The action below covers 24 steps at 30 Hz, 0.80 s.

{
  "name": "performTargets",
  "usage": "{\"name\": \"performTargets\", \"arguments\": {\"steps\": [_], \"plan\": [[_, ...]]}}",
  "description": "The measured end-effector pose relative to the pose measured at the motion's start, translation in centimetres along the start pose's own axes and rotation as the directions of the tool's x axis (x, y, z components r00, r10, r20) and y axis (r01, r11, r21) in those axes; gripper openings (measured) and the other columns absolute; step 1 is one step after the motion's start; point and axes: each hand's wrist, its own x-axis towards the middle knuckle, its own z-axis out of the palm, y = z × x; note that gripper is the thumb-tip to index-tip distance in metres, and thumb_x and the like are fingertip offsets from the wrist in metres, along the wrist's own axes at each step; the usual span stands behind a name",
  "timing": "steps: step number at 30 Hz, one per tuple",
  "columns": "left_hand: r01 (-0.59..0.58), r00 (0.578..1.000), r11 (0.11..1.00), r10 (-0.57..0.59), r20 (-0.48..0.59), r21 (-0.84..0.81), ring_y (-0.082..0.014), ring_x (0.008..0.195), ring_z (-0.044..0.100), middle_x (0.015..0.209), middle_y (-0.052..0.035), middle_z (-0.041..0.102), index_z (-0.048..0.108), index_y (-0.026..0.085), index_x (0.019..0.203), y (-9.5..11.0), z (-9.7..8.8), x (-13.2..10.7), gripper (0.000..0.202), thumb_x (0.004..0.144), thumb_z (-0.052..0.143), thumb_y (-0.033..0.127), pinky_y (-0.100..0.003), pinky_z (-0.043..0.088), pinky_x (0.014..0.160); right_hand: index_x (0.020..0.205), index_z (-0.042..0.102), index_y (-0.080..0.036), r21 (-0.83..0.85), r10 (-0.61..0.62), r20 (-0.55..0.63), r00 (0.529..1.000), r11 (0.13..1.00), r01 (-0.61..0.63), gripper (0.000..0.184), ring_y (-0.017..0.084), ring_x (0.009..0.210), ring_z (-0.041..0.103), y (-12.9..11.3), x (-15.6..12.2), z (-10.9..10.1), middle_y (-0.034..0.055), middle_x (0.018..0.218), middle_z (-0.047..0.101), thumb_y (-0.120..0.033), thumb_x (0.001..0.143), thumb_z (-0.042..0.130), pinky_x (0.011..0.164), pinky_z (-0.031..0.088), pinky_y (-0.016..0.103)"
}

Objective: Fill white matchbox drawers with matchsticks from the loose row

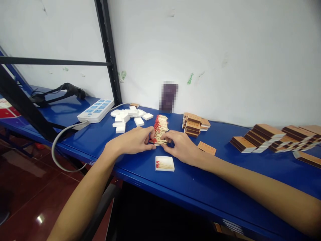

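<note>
A heap of red-tipped matches (162, 125) lies on the blue table, stretching away from me. At its near end, my left hand (137, 139) has its fingers curled in on the red-head side, closed on matches. From the other side, my right hand (179, 144) pinches the bare stick ends of matches. Both sets of fingertips partly hide what they grip. Between me and the heap sits a small white matchbox tray (167, 160), open side up, with several matches (164, 165) lying along its near side. An orange matchbox sleeve (207, 148) rests flat beyond my right wrist.
Loose white trays (122, 117) are piled behind my left hand. Matchboxes (193, 125) are stacked near the wall, with larger stacks (267, 132) at the right. A power strip (96, 110) with a grey cable and a black shelf post (110, 53) stand at the left.
</note>
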Motion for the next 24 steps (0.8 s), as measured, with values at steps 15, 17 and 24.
{"name": "performTargets", "arguments": {"steps": [15, 17, 24], "plan": [[-0.025, 1.000, 0.999, 0.025, -0.001, -0.043, -0.0162, 0.062, 0.055, 0.070, 0.0017, 0.059, 0.052, 0.020, 0.089, -0.1, 0.5, 0.1, 0.019, 0.086, 0.060, 0.036, -0.026, 0.035, 0.055, 0.102, 0.064, -0.019, 0.044, 0.093, -0.004, 0.996, 0.995, -0.093, 0.021, 0.019, 0.083, 0.056, 0.1, -1.1, 0.4, 0.0046, 0.091, 0.058, -0.026, 0.082, 0.065, 0.071, 0.046, 0.031], [-0.027, 1.000, 0.998, 0.027, -0.005, -0.051, -0.0155, 0.061, 0.054, 0.068, 0.0025, 0.058, 0.052, 0.020, 0.087, -0.2, 0.5, 0.0, 0.018, 0.086, 0.060, 0.035, -0.025, 0.034, 0.054, 0.098, 0.065, -0.019, 0.051, 0.094, -0.001, 0.996, 0.994, -0.093, 0.017, 0.019, 0.084, 0.056, 0.1, -1.1, 0.5, 0.0051, 0.092, 0.057, -0.025, 0.083, 0.064, 0.072, 0.046, 0.031], [-0.093, 0.993, 0.995, 0.091, -0.081, -0.019, -0.0156, 0.064, 0.052, 0.070, 0.0019, 0.055, 0.057, 0.019, 0.093, -0.2, 1.2, -0.5, 0.014, 0.090, 0.057, 0.033, -0.026, 0.036, 0.059, 0.090, 0.065, -0.019, 0.036, 0.029, -0.014, 0.999, 0.999, -0.029, 0.007, 0.018, 0.079, 0.055, -0.1, -1.0, 0.3, 0.0031, 0.082, 0.061, -0.020, 0.083, 0.064, 0.071, 0.044, 0.031]]}}
